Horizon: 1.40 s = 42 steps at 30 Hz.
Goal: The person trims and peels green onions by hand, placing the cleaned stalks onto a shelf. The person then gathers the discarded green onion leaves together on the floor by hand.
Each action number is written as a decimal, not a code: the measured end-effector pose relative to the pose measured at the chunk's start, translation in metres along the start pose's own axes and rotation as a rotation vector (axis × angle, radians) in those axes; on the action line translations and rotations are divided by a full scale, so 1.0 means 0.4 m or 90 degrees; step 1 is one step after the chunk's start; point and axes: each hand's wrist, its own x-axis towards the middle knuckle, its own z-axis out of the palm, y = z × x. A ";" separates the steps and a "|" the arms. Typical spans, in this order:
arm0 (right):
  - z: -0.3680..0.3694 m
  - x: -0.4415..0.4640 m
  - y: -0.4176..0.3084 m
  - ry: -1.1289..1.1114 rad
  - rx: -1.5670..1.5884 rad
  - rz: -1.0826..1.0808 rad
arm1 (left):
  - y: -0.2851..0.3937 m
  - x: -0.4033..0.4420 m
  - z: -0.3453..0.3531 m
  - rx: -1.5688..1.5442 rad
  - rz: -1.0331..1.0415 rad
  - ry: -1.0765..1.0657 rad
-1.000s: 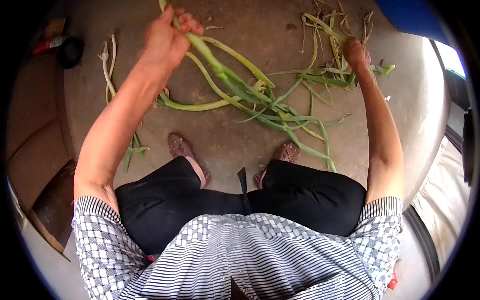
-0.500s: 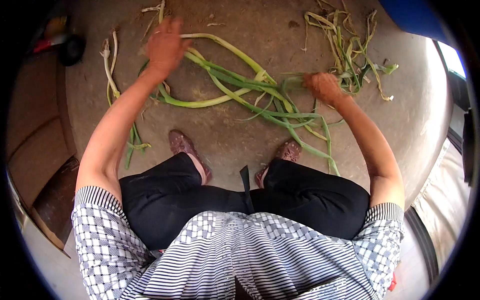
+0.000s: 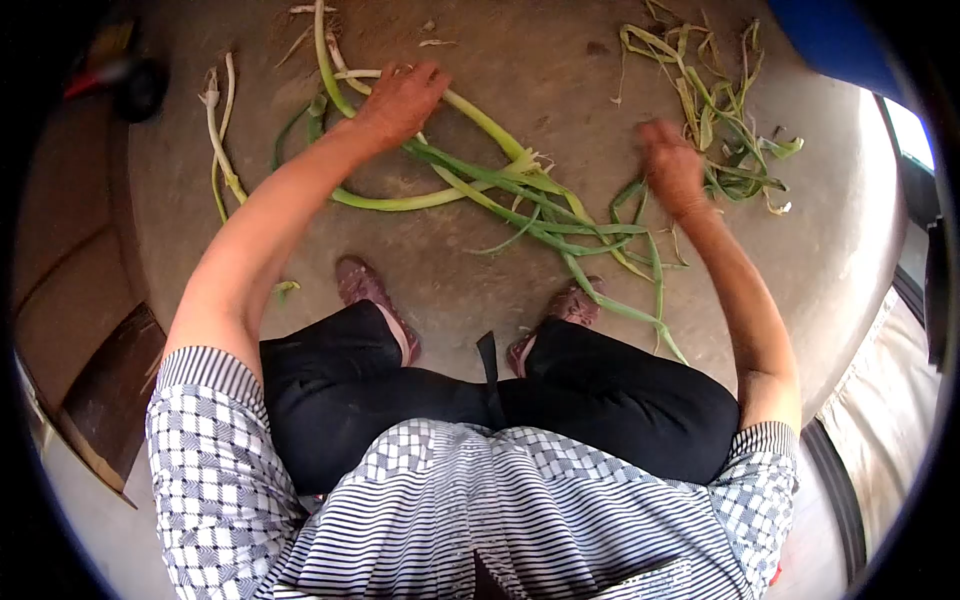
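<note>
Long green onions with pale stems and green leaves lie crossed on the floor in front of me. Over their stems is my left hand, its fingers stretched out and slightly bent; I see nothing held in it. My right hand is beside a heap of withered onion leaves, on the heap's left. Its fingers are blurred and bent, and whether anything is in them does not show. Just below that hand lie the green leaf ends.
Another onion lies by my left forearm. My shoes stand on the brown floor just below the onions. A blue object is at the upper right, and a dark round thing at the upper left.
My left hand has moved right across the onion stems, uncovering stems at the upper left. My right hand has shifted slightly right and away from the green leaves.
</note>
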 end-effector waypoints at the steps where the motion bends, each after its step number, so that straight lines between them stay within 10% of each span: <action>1: -0.006 0.013 -0.072 -0.131 0.040 -0.028 | -0.001 -0.005 -0.010 -0.033 0.024 -0.009; 7: 0.022 0.008 -0.281 -0.274 0.142 -0.111 | 0.054 -0.056 -0.009 -0.091 0.188 -0.189; 10: 0.014 0.015 -0.226 -0.175 0.391 -0.112 | 0.047 -0.089 0.006 -0.180 0.193 -0.167; 13: 0.012 0.055 -0.150 -0.425 0.986 0.065 | 0.048 -0.075 -0.017 -0.293 0.108 -0.225; 18: -0.024 0.061 -0.220 -0.128 0.495 -0.103 | 0.085 -0.046 0.030 -0.340 0.061 -0.239; 23: -0.115 0.082 -0.362 -0.048 0.505 -0.141 | 0.125 -0.050 0.037 -0.325 0.124 -0.343; 27: -0.189 0.118 -0.402 0.105 0.476 -0.247 | 0.149 -0.100 0.039 -0.377 0.129 -0.090; 30: -0.213 0.118 -0.416 -0.193 0.445 -0.132 | 0.167 -0.093 -0.012 -0.516 0.061 -0.081; 42: -0.240 0.088 -0.378 -0.155 0.240 -0.176 | 0.207 -0.058 -0.084 -0.526 0.041 -0.071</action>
